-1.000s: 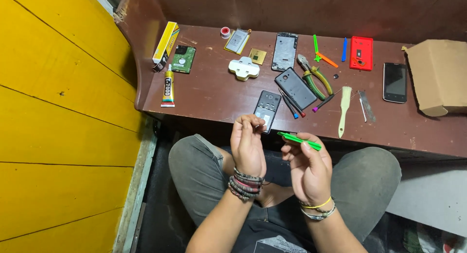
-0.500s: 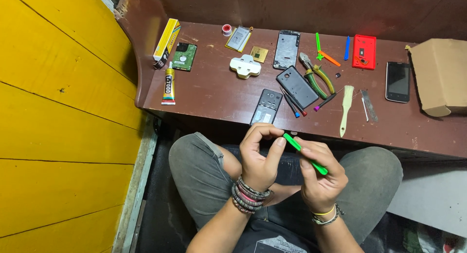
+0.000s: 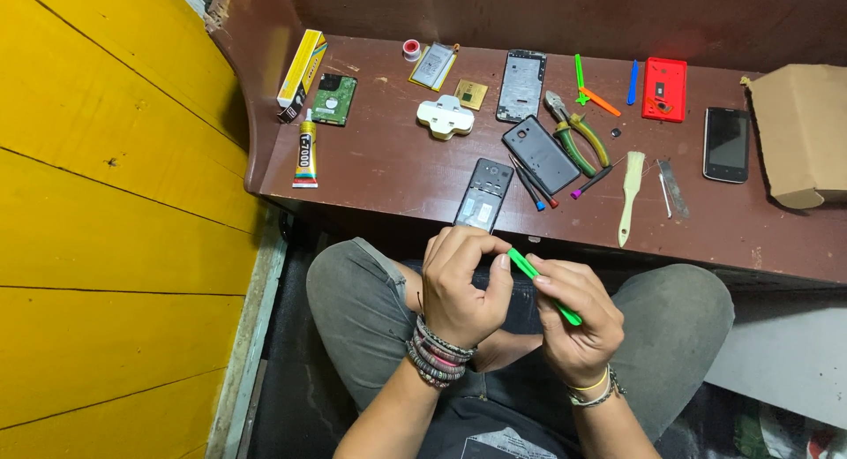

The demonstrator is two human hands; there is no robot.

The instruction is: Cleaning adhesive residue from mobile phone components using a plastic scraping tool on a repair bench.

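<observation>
right fingers: I see thumb and forefinger pinched shut on the green pry tool, tip slanting up-left toward the other hand
left fingers: curled together, tips bunched at the tool's upper end; whether they clamp something small I cannot tell, it is hidden
right hand: palm turned in, yellow band and bracelet at the wrist
left hand: back toward my camera, beaded bracelets stacked on the wrist
pose: both hands meet over the lap, knees in grey trousers spread either side, just below the shelf edge
landmark: open phone body, lying on the brown shelf right above the left hand
right of it: dark back cover, green-handled pliers, pale spatula, black phone, cardboard box
behind it: white round part, bare phone frame, red cover
left of it: glue tube, green circuit board, yellow box
room: yellow plank wall far left of it
</observation>
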